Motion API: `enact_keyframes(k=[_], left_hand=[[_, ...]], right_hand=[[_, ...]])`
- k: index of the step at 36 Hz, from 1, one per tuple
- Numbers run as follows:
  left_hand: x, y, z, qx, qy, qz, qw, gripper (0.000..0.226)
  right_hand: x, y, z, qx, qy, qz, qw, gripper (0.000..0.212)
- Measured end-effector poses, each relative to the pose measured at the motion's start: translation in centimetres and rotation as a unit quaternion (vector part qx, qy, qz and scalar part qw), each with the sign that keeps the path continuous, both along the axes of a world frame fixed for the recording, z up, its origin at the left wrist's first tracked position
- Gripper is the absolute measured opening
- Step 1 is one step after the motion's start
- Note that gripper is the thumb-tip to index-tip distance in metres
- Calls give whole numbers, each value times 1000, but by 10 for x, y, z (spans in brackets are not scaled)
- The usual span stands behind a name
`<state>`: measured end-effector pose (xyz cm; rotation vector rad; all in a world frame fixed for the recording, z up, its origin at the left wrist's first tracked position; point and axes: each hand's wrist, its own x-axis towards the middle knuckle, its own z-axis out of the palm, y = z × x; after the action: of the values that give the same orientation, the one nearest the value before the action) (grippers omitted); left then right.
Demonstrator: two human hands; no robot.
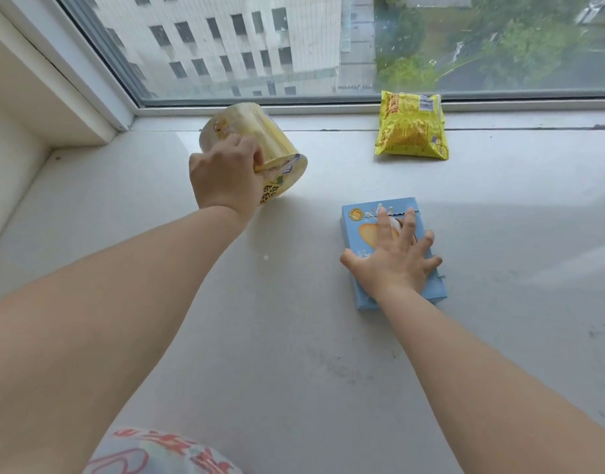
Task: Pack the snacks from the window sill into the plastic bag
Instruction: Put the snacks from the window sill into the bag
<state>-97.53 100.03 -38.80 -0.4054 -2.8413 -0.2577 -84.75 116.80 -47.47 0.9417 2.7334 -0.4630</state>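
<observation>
White, faintly scuffed window sill (294, 336) under a wide pane, pale recess wall at far left, grey building and green trees outside. Left hand (225, 172) curled round rim of tilted yellow tub (260, 138), lifted off the sill. Right hand (393, 258) spread flat, fingers straight, on blue box (359, 217) lying mid-sill. Yellow packet (410, 128) against the frame, farther right. Patterned plastic bag (157, 453) at bottom edge.
</observation>
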Motion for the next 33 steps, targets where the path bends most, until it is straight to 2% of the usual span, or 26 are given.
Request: enact_keyframes(k=[7, 13, 17, 22, 28, 33], left_hand=[[41, -32, 21, -11, -90, 46, 995, 16], [91, -63, 53, -32, -158, 30, 986, 15], [131, -79, 86, 30, -147, 59, 987, 16], [180, -100, 133, 108, -127, 66, 984, 24], [243, -130, 176, 139, -46, 41, 988, 21], [289, -164, 214, 214, 21, 41, 976, 22]], right_hand=[[38, -17, 30, -64, -37, 6, 997, 94], [87, -30, 73, -153, -30, -22, 988, 92], [120, -39, 107, -185, -17, -2, 983, 92], [155, -54, 153, -278, 31, -19, 960, 100], [194, -81, 195, -374, 123, -24, 919, 98], [223, -103, 226, -384, 177, 12, 906, 99]])
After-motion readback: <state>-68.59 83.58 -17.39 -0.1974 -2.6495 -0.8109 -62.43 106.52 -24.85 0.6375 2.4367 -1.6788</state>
